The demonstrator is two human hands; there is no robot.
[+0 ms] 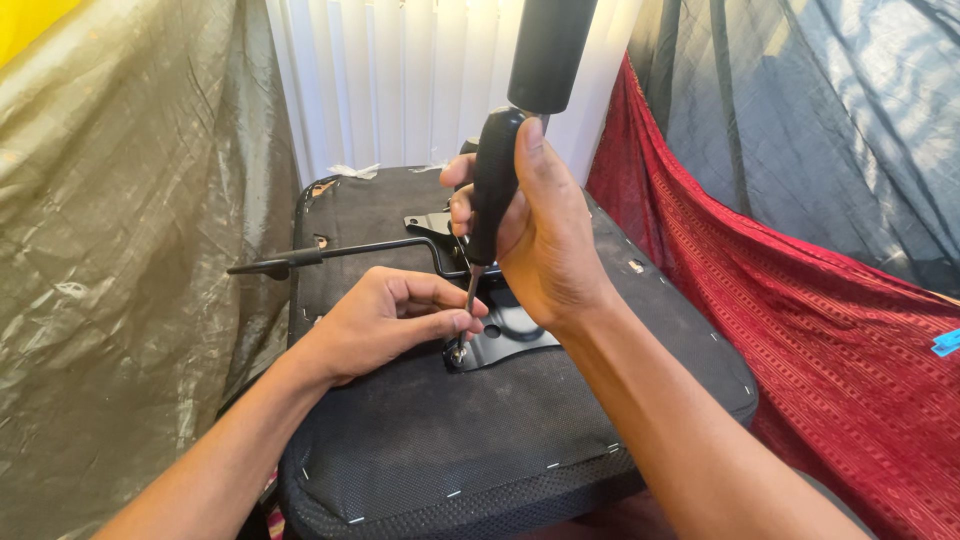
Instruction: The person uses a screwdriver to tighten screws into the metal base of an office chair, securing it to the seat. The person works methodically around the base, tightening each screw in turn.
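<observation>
An upturned black chair seat [420, 440] lies before me, its fabric underside up. A black metal mounting plate [505, 335] sits on it. My right hand [540, 235] grips the black handle of a screwdriver [493, 185], held nearly upright with its tip on a screw [458, 352] at the plate's front left corner. My left hand [385, 320] rests on the seat, thumb and fingertips pinching around the shaft just above the screw. A black cylinder [548, 50] rises from the mechanism behind my right hand.
A black lever [330, 255] sticks out left from the mechanism. Olive plastic sheeting [130, 260] hangs on the left, red patterned cloth [820, 320] on the right, a dark tarp [830, 110] above it, and white vertical blinds [400, 80] behind.
</observation>
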